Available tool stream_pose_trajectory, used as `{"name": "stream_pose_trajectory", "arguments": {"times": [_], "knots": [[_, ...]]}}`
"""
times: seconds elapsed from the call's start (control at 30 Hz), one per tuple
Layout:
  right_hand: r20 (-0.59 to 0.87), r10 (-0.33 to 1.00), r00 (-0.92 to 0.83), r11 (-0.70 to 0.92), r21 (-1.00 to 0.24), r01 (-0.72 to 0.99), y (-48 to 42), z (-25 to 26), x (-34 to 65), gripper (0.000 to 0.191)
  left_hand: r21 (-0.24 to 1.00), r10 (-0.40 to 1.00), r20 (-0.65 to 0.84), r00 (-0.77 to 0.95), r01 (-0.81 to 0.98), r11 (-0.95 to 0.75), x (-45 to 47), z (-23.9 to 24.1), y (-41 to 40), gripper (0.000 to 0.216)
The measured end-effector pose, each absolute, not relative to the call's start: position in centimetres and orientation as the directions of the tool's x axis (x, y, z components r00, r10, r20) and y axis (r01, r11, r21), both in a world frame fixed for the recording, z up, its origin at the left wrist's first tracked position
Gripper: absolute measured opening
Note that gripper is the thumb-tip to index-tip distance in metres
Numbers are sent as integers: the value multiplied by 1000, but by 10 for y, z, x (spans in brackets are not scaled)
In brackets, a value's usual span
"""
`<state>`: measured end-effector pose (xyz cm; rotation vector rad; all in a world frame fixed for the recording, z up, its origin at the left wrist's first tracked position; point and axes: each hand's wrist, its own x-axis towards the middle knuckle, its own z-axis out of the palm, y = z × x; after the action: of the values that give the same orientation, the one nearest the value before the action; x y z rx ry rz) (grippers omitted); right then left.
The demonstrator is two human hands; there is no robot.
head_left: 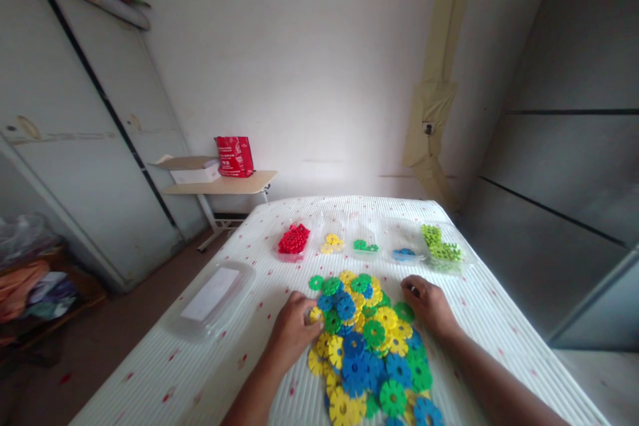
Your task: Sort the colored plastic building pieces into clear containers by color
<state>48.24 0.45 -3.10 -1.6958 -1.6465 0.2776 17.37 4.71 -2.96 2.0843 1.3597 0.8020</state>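
Observation:
A heap of flat plastic snowflake discs (367,339), yellow, blue and green, lies on the white striped table (239,359) before me. My left hand (292,329) rests at the heap's left edge, fingers curled onto a yellow disc (315,314). At the heap's upper right edge, my right hand (429,306) lies knuckles up, fingers bent down near a green disc (403,311). Behind the heap stands a row of clear trays with red discs (293,239), yellow discs (332,243), green discs (365,246), blue discs (403,253) and light-green discs (440,247).
A clear lidded box (212,298) sits on the table's left side. Beyond the table a small side table (219,185) carries a cardboard box and a red bag (234,156). A grey wardrobe stands left, grey panels right.

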Motion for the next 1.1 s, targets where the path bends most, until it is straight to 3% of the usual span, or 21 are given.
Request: {"name": "stream_pose_trajectory", "arguments": {"times": [0.13, 0.3, 0.47, 0.63, 0.87, 1.1], "knots": [[340, 930, 141, 96, -593, 799, 5, -32, 482, 18, 720, 936, 207, 286, 603, -343, 173, -30, 46, 17], [337, 934, 118, 108, -582, 806, 5, -32, 482, 19, 896, 951, 100, 292, 389, -214, 166, -27, 47, 6], [336, 933, 132, 105, -603, 791, 5, -32, 482, 19, 991, 867, -107, 487, 122, 54, 156, -18, 42, 27], [335, 933, 130, 93, -575, 813, 5, -32, 482, 20, 963, 706, -268, 656, 210, 170, 164, -16, 30, 39], [345, 931, 117, 103, -558, 824, 5, -34, 483, 22, 952, 756, -229, 614, 302, 43, 173, -25, 25, 50], [321, 940, 116, 81, -539, 838, 6, -32, 481, 20, 945, 738, -156, 657, 316, -81, 172, -27, 24, 35]]}}
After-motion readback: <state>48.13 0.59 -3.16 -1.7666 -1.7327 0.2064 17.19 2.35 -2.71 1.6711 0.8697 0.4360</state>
